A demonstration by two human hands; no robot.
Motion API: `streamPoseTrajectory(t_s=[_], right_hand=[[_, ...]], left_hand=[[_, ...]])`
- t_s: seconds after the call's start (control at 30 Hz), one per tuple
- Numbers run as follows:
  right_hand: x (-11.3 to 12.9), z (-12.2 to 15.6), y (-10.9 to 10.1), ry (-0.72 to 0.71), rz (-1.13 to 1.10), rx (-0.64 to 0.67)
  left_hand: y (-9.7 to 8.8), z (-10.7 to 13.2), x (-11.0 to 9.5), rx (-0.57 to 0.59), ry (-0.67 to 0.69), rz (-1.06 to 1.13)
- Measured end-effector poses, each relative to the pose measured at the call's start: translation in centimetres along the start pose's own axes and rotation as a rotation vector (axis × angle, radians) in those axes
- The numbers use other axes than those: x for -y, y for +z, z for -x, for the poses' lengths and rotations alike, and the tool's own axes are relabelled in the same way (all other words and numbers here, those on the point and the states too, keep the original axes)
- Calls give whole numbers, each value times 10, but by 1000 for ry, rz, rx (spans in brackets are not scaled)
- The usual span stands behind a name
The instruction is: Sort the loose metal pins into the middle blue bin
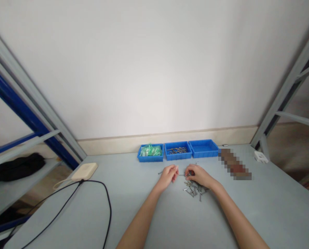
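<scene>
My left hand (168,176) and right hand (199,175) rest close together above the grey table (260,207), with a narrow gap between them. Each grip looks drawn together, fingers curled inward, but I cannot tell whether either is clamped on something small. A pile of loose metal fasteners (194,188) lies on the table, touching the near side of my right hand, and a single fastener (159,172) shows just left of my left hand. Along the far edge sit three blue plastic trays: green bagged parts (151,150) fill the left tray (150,157), more fasteners (177,150) lie in the middle tray (177,156), and the right tray (203,154) stands beside it. Farther right are a pixelated object (234,164) and a white plastic piece (260,157). To the left, a beige pad (84,171) trails a black cable (109,207) across the table.
</scene>
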State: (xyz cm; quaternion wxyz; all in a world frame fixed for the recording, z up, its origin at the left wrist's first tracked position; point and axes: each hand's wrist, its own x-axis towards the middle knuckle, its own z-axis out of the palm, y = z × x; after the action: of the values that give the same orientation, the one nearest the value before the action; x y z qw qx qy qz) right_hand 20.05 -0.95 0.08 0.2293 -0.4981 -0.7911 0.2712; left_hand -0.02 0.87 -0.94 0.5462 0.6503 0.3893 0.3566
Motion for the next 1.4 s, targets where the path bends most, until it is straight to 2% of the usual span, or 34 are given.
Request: streamPoseTrajectory(t_s=[0.77, 0.93, 1.17, 1.4], right_hand=[[16, 2, 10, 14, 131, -66], [14, 1, 9, -17, 95, -63], [9, 0, 9, -28, 35, -79], [13, 0, 9, -18, -23, -117]], left_hand=[[2, 7, -13, -7, 18, -102], [3, 10, -18, -8, 41, -115], [4, 9, -15, -9, 36, -122], [3, 10, -18, -10, 45, -122]])
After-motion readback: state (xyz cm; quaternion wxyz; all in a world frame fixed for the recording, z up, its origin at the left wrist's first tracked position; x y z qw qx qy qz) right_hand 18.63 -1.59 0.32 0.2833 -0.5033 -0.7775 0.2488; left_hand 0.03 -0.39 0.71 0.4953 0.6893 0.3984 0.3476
